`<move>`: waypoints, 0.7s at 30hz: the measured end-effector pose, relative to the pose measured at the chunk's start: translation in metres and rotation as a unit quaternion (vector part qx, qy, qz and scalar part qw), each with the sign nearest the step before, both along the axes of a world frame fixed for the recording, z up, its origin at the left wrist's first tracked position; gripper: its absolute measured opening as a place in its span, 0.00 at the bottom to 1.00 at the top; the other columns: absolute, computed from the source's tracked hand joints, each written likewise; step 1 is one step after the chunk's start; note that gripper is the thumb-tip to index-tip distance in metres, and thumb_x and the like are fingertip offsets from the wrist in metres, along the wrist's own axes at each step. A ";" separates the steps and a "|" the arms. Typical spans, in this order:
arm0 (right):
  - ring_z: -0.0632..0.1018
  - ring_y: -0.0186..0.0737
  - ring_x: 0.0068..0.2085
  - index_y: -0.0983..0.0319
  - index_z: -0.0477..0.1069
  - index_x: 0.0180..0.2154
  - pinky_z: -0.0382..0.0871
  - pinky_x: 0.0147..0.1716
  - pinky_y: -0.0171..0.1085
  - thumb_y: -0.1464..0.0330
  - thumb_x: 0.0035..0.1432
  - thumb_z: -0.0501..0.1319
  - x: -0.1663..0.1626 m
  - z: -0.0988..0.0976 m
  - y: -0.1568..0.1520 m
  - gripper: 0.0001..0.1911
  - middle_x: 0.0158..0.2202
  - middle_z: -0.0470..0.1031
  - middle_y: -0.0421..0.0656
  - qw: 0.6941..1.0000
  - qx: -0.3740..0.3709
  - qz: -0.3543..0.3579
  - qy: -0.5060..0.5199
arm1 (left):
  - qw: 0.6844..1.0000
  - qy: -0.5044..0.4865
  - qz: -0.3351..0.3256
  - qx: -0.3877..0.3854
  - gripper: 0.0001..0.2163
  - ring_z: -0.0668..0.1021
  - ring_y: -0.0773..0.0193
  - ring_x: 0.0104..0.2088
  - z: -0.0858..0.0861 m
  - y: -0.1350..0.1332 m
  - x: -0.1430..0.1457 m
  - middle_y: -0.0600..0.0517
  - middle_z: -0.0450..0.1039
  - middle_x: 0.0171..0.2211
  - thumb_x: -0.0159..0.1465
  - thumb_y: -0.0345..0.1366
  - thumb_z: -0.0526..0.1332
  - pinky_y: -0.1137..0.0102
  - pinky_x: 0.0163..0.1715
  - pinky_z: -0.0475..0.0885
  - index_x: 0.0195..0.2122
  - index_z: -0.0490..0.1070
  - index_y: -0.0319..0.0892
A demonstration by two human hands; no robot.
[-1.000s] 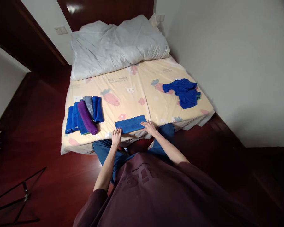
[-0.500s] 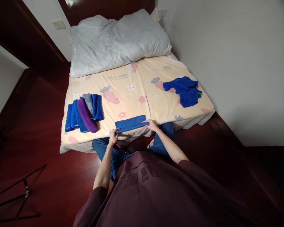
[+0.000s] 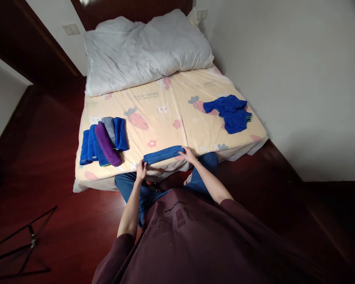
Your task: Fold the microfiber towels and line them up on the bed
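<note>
A blue towel (image 3: 163, 154), folded into a narrow strip, lies along the front edge of the bed. My left hand (image 3: 141, 170) grips its left end with the fingers closed. Its right end is pinched in my right hand (image 3: 188, 154). To the left, several rolled or folded blue towels (image 3: 88, 146) lie side by side, with a purple rolled towel (image 3: 107, 144) on top and a grey one (image 3: 109, 129) behind it. A crumpled blue cloth (image 3: 229, 112) with a green-striped edge rests on the right side of the bed.
The bed (image 3: 162, 122) has a yellow sheet printed with carrots and rabbits. A bulky white quilt (image 3: 148, 51) is heaped at its head. A wall (image 3: 278, 86) stands close on the right. Black tripod legs (image 3: 29, 240) are on the dark red floor at lower left.
The blue towel strip has become narrower and thicker, its near part folded or rolled over. Both hands keep hold of its ends. The other towels stay where they were.
</note>
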State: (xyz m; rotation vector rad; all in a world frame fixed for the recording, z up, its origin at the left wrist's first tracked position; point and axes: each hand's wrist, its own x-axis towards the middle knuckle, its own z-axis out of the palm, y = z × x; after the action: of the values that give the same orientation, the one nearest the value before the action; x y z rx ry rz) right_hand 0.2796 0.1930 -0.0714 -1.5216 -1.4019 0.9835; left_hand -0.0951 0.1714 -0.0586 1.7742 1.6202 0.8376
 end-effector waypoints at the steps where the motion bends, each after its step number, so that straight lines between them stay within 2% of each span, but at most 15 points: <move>1: 0.80 0.46 0.45 0.60 0.75 0.45 0.75 0.50 0.45 0.57 0.56 0.64 0.000 0.000 0.001 0.19 0.42 0.79 0.46 1.000 0.001 -0.001 0.007 | 1.000 0.004 0.005 -0.002 0.17 0.80 0.50 0.41 0.000 0.001 0.000 0.44 0.76 0.36 0.73 0.47 0.51 0.55 0.47 0.75 0.49 0.70 0.40; 8: 0.77 0.45 0.37 0.58 0.72 0.35 0.75 0.41 0.42 0.55 0.58 0.62 -0.004 0.005 0.004 0.14 0.31 0.75 0.42 0.997 -0.024 -0.024 -0.075 | 0.998 0.019 0.048 -0.026 0.20 0.81 0.46 0.46 -0.003 0.006 0.005 0.39 0.79 0.41 0.73 0.49 0.49 0.52 0.52 0.74 0.50 0.72 0.39; 13: 0.77 0.43 0.34 0.58 0.72 0.34 0.74 0.39 0.39 0.54 0.59 0.60 -0.006 0.010 0.009 0.14 0.30 0.75 0.41 0.990 -0.043 -0.029 -0.132 | 0.994 0.032 0.081 -0.059 0.20 0.81 0.45 0.51 -0.001 0.011 0.009 0.37 0.80 0.47 0.73 0.46 0.50 0.52 0.55 0.73 0.55 0.71 0.38; 21: 0.79 0.41 0.33 0.58 0.74 0.35 0.75 0.38 0.37 0.54 0.59 0.61 -0.008 0.015 0.019 0.14 0.29 0.77 0.41 0.989 -0.028 -0.028 -0.139 | 0.991 0.048 0.101 -0.074 0.19 0.82 0.46 0.50 0.010 0.013 0.016 0.38 0.81 0.45 0.72 0.45 0.51 0.55 0.54 0.74 0.54 0.72 0.39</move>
State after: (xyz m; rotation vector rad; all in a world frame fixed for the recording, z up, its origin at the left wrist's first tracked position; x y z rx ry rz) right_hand 0.2715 0.2118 -0.0564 -1.7845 -1.5239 0.8054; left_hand -0.0794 0.1843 -0.0486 1.5878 1.8977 0.7088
